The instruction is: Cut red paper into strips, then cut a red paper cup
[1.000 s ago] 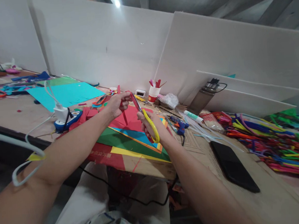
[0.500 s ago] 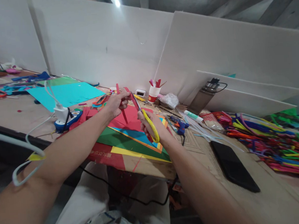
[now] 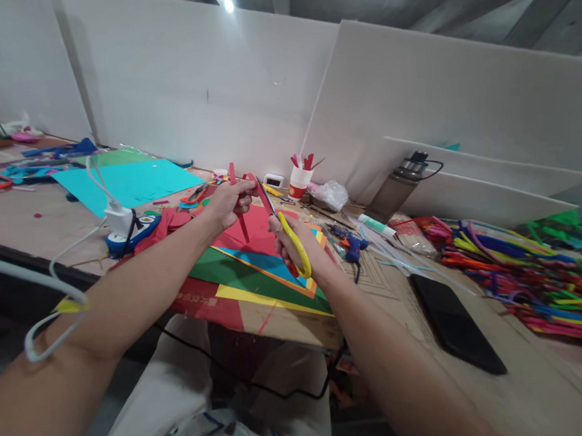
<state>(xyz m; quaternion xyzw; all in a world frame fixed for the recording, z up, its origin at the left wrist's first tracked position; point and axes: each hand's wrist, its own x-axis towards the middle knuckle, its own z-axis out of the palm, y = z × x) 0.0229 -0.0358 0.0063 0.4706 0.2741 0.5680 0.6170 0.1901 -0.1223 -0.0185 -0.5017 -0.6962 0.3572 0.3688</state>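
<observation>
Two bare hands are held out above the near edge of a cluttered surface (image 3: 528,387). The left hand (image 3: 228,205) is closed in a pinch on a narrow red paper strip (image 3: 242,226), which is raised clear of the surface, its ends poking above and below the fingers. The right hand (image 3: 292,241) is wrapped around the yellow handles of a pair of scissors (image 3: 287,235), whose blades are pointed up and away toward the strip and meet the red paper just beside the left fingers; how far the blades are parted cannot be told. Beneath both hands a stack of coloured paper sheets (image 3: 255,276) in red, green, blue, yellow and orange is laid near the front edge. Farther back toward the left, a large cyan sheet (image 3: 131,182) is spread flat. Near the back edge, against the white boards, a paper cup (image 3: 298,181) filled with red pieces is stood upright. To the right of the hands a blue glue gun (image 3: 350,246) is seen, then a black phone (image 3: 455,329) lying flat, and toward the right edge a heap of coloured pipe cleaners (image 3: 531,275). A white charger with cable (image 3: 118,219) is placed near the left front edge.
</observation>
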